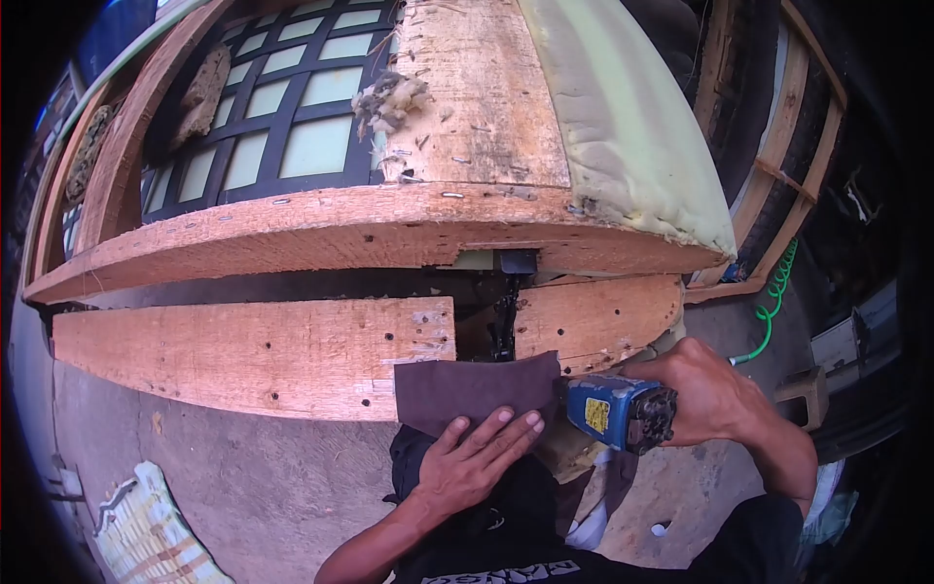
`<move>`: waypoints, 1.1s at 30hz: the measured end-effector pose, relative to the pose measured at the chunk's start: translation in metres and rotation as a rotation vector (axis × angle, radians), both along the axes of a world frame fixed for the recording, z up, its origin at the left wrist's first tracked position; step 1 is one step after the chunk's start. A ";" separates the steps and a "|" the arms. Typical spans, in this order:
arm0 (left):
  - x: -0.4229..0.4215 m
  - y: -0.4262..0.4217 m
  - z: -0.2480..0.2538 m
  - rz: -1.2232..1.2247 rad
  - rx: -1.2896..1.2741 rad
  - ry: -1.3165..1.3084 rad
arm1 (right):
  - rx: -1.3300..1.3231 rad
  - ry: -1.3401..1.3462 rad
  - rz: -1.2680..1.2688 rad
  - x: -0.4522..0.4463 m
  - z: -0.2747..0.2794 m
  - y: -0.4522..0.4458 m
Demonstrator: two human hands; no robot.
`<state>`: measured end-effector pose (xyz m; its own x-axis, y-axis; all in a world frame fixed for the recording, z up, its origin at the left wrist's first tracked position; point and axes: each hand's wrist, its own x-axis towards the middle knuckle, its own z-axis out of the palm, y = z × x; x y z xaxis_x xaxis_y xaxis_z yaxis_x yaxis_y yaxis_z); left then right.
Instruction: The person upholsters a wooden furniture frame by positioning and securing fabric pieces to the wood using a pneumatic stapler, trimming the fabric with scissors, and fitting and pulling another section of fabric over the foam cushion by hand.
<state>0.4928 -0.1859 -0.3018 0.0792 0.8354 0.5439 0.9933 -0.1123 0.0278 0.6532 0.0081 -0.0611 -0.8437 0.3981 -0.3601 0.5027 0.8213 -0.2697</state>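
My left hand (472,462) lies on a piece of dark brown fabric (477,389), its fingers stretched out and flat. The fabric covers part of the lower edge of a wooden board (253,350), just below a gap in the wood. My right hand (715,394) is wrapped round a blue staple gun (608,409) with a yellow label. The gun's front end is at the right edge of the fabric; whether it touches is hard to see. To the right of the gap is a shorter wooden piece (598,316).
Behind is a wooden furniture frame (360,229) with woven black straps (282,102) and pale green foam (632,127). Loose stuffing (391,102) sits on the wood. A coiled green hose (775,282) hangs at right. Patterned cloth (156,530) lies on the floor at lower left.
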 end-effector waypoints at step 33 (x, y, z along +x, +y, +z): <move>-0.032 -0.035 -0.020 0.163 0.367 -1.767 | 0.053 -0.092 -0.058 -0.152 0.022 -0.087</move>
<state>0.4604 -0.2206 -0.3220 -0.7950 0.6060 0.0261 -0.1748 -0.2702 0.9468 0.5017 -0.0794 -0.0391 -0.7832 0.4659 -0.4117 0.5703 0.8020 -0.1774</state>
